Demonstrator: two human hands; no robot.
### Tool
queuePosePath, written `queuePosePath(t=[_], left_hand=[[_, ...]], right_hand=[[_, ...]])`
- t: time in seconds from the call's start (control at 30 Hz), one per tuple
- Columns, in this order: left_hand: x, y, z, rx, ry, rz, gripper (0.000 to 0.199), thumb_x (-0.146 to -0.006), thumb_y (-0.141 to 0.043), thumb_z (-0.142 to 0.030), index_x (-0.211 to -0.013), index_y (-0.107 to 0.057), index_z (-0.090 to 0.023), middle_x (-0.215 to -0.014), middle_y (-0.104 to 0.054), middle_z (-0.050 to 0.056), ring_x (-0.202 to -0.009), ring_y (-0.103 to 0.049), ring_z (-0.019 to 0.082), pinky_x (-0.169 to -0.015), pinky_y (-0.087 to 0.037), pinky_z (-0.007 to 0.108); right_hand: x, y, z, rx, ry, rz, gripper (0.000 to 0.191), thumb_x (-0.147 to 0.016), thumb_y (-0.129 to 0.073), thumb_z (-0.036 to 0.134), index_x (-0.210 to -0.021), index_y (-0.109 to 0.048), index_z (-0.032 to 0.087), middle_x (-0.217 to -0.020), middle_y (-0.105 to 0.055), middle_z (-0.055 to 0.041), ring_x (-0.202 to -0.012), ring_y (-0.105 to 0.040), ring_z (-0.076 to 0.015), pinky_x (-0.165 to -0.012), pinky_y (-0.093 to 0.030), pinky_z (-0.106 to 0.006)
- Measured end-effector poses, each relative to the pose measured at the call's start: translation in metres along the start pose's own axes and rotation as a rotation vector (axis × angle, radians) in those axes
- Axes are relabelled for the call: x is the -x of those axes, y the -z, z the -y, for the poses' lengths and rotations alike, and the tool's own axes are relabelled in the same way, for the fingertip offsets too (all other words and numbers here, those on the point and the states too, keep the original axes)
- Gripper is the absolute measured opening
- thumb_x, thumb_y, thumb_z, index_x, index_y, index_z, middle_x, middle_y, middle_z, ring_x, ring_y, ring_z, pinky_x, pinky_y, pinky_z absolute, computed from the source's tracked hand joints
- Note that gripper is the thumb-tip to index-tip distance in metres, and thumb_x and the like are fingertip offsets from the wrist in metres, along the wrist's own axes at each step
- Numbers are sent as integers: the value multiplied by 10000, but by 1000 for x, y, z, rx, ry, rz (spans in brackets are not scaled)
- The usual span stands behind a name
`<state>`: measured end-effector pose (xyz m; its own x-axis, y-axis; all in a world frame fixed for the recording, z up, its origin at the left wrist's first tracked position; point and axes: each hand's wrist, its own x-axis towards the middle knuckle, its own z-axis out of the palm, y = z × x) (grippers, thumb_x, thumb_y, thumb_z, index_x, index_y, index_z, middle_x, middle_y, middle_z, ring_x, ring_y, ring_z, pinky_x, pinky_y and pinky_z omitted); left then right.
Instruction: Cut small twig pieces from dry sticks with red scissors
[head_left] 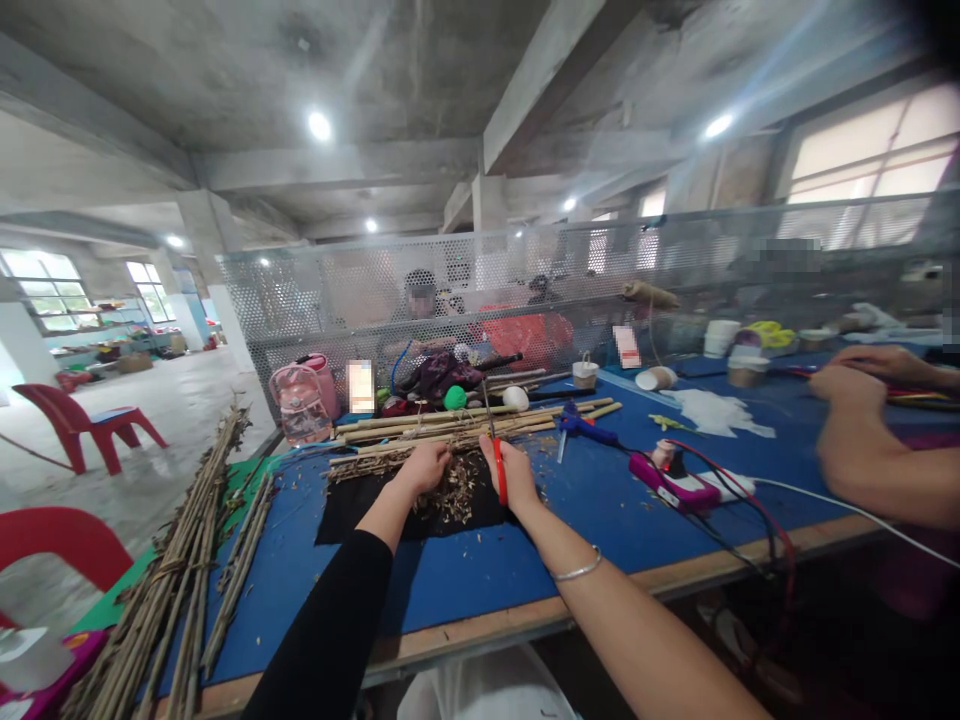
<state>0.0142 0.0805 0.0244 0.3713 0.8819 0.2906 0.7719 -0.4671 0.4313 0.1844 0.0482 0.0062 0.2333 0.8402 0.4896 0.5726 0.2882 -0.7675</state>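
Observation:
My right hand (517, 472) is wrapped round the red handles of a pair of scissors (500, 474), whose blades point up and away from me. Left of it, my left hand (427, 467) has its fingers closed at the edge of a row of dry brown stalks (365, 464); what they pinch is too small to make out. Under both hands a black cloth (352, 512) lies on the blue table, with dry shavings (454, 492) scattered over it. Thicker pale sticks (390, 428) lie just behind the stalks.
Long bundled stalks (184, 560) lie along the table's left end. To the right are a blue glue gun (589, 427), a purple power strip (671, 487) with cables, and a co-worker's arm (855, 430). A pink backpack (304, 395) stands by the perforated metal screen (337, 290); another person sits behind it.

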Motion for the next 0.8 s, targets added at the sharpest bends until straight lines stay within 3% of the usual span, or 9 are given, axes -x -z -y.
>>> queuePosePath(t=[0.13,0.23,0.3,0.37,0.43,0.5,0.6,0.7,0.8], left_hand=[[7,22,-2,21,57,-180,247,-837,-370,-256,-738,-574,-157,-757,-611,67,-727,-531,172,-674,-372,269],[18,40,-4,140,122,-192,246,-828,-353,-250,-699,-542,-160,-680,-592,43,-664,-526,153,-638,-375,259],[28,49,-3,274,187,-66,226,-801,-380,-259,-644,-509,-162,-596,-555,16,-557,-497,126,-568,-372,242],[40,53,1,440,317,219,167,-749,-425,-248,-624,-493,-162,-546,-543,1,-456,-463,105,-494,-362,231],[51,53,6,553,458,486,94,-705,-478,-253,-710,-521,-169,-626,-612,14,-477,-518,114,-490,-387,231],[57,50,9,579,537,568,97,-680,-508,-255,-737,-515,-177,-663,-636,24,-524,-557,125,-494,-398,223],[56,43,8,654,546,450,96,-681,-512,-260,-732,-487,-182,-678,-628,9,-538,-552,107,-491,-381,197],[51,39,3,698,524,303,97,-707,-491,-269,-686,-471,-177,-562,-537,-29,-429,-440,74,-447,-314,187],[49,33,-3,656,466,-13,170,-766,-430,-316,-672,-462,-178,-483,-399,-64,-385,-319,64,-434,-267,200]], right_hand=[[-1,-2,-3,-16,-8,25,540,-767,-332,673,-538,-458,200,-517,-538,-10,-513,-441,-125,-512,-320,-216],[-1,-2,-2,-14,-6,25,543,-768,-325,675,-539,-452,200,-515,-529,-7,-524,-444,-128,-527,-327,-218],[-1,-1,-2,-14,-5,30,546,-768,-322,677,-535,-449,199,-515,-531,-6,-523,-441,-125,-531,-329,-218],[-1,0,-1,-9,-1,36,548,-767,-322,677,-530,-446,199,-517,-539,-7,-521,-442,-124,-531,-329,-218],[-1,0,-1,1,0,37,549,-768,-320,676,-527,-446,199,-524,-552,-14,-524,-451,-127,-534,-331,-221],[-1,0,-1,8,-1,38,549,-770,-316,675,-534,-453,199,-537,-567,-24,-532,-462,-132,-540,-334,-226],[-2,-1,-1,14,3,50,549,-776,-304,673,-554,-467,198,-558,-578,-36,-545,-473,-141,-551,-339,-232],[-2,-1,-2,25,9,52,551,-780,-298,673,-553,-461,198,-551,-564,-32,-545,-469,-142,-549,-337,-233],[-1,-1,-2,35,18,43,546,-779,-312,668,-542,-454,197,-527,-541,-22,-534,-456,-136,-536,-330,-228]])
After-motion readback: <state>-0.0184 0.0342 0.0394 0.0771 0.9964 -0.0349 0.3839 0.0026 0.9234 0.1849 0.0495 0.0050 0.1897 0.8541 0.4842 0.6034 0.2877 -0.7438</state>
